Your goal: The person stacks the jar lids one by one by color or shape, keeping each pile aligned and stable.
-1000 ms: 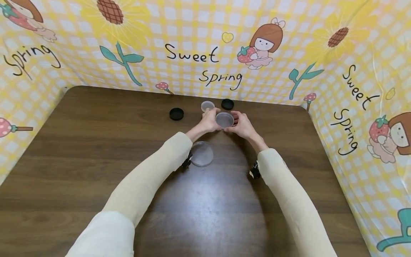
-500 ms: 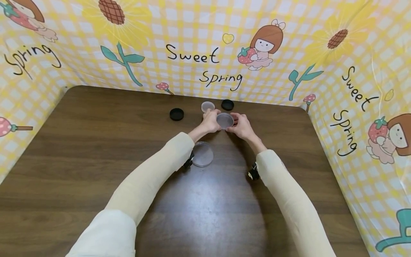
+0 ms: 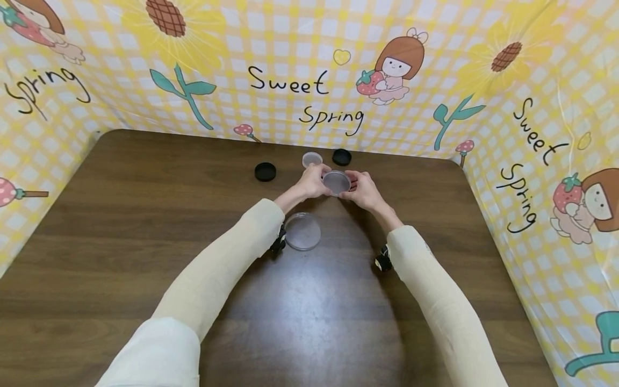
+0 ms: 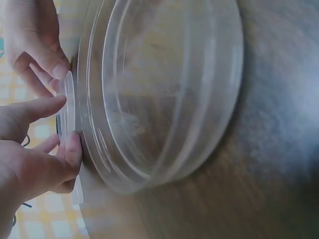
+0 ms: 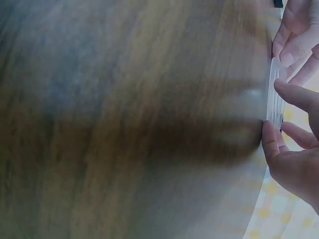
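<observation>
Both hands hold one clear round petri dish [image 3: 336,183] between them, toward the far side of the table. My left hand [image 3: 313,181] pinches its left rim, and my right hand [image 3: 364,191] grips the right rim, thumb and fingers at its edge. Seen edge-on in the left wrist view, the held dish [image 4: 68,107] has the left hand's thumb and fingers [image 4: 73,149] around its side. A larger clear petri dish [image 3: 303,231] lies on the table beside the left wrist. Just beyond the left hand is a smaller clear dish [image 3: 312,159], its near edge partly covered by that hand.
Two shallow round black dishes or caps stand near the back edge: a black one [image 3: 265,172] left of the hands, and another black one [image 3: 342,157] behind the held dish. A patterned yellow-check cloth [image 3: 285,102] rises behind the wooden table [image 3: 145,226] and along its sides.
The held petri dish and my left hand have shifted slightly to the left, and the left forearm with them. My right hand keeps its grip. The other dishes have stayed in place.
</observation>
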Motion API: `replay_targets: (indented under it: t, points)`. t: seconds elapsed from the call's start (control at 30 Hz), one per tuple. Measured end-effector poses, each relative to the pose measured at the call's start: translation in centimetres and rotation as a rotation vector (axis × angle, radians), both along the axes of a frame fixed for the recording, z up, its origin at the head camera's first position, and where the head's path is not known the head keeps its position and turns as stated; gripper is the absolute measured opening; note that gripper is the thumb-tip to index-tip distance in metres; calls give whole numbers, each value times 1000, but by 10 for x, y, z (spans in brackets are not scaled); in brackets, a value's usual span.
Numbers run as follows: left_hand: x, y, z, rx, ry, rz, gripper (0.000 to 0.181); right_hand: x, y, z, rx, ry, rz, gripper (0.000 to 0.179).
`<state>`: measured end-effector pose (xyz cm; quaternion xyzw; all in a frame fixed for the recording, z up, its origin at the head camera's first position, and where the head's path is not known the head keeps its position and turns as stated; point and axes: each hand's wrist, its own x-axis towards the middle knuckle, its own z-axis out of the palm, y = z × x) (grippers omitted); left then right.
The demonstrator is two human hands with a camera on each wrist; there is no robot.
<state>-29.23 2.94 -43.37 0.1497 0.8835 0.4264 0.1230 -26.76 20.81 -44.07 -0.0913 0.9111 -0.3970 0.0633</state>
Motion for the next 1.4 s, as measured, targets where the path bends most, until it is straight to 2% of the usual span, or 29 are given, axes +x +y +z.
replay_targets:
  t: [0.17, 0.33, 0.6, 0.77, 0.97, 1.17, 1.4]
  points:
    - [0, -4, 3, 26, -4, -11, 63, 3, -2, 3, -7, -1, 9, 67]
    - [-1, -8, 5, -6, -22, -27, 63, 4, -4, 4, -30, -49, 12, 68]
    - [4, -15, 15, -2, -6, -63, 64, 8, -8, 13, -93, -55, 26, 67]
    - [11, -24, 20, -21, 8, -100, 70, 14, -13, 18, -121, -58, 68, 66]
    - [21, -34, 22, -43, 38, -110, 69, 22, -20, 24, -143, -47, 95, 65]
    - [29, -36, 22, -31, 34, -105, 68, 28, -22, 24, -144, -50, 73, 66]
    - [41, -44, 25, -58, 120, -64, 67, 36, -33, 25, -160, -1, 85, 66]
